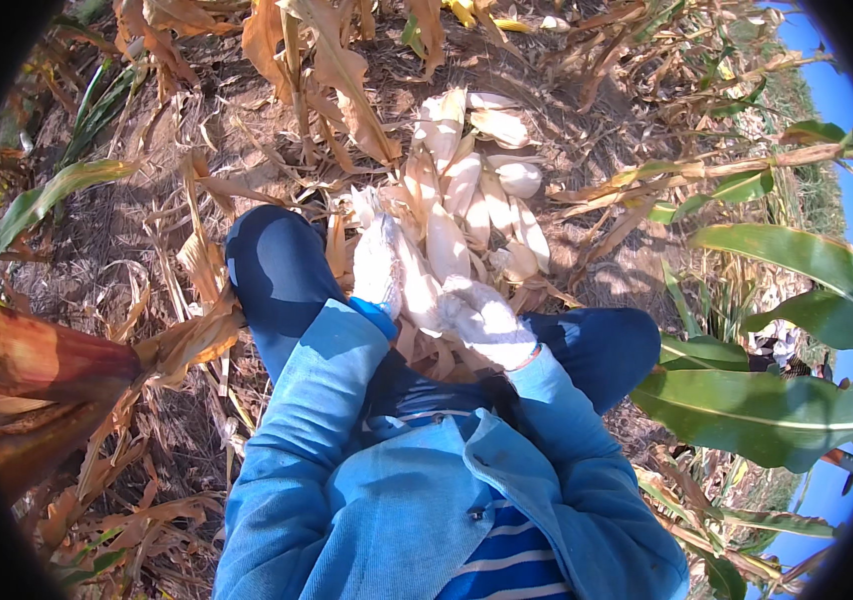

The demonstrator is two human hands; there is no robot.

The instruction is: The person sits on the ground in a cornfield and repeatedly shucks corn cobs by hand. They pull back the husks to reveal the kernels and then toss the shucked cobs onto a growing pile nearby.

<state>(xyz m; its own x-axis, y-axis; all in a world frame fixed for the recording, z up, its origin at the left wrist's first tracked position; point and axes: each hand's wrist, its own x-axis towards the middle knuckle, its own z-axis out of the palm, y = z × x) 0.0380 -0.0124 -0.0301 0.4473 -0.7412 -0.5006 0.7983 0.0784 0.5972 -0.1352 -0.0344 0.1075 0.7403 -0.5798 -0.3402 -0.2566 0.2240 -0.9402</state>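
My left hand [378,262], in a white glove, lies against the left side of a pale, husked ear of corn [417,289]. Its fingers point away from me, and the glove hides its grip. Curled at the lower right of the same ear is my right hand [483,316], also gloved in white, with its fingers against the husk. Between and beyond my knees spreads a pile of corn ears in dry husks [464,184]. One more husked ear [447,244] rests just beyond the ear between my hands.
Dry corn stalks [295,82] rise beyond the pile. A thick reddish stalk [44,349] juts in close at left. Broad green leaves [764,409] hang at right. Bare yellow corn [509,25] lies at the far edge. Dry leaf litter [171,420] covers the soil.
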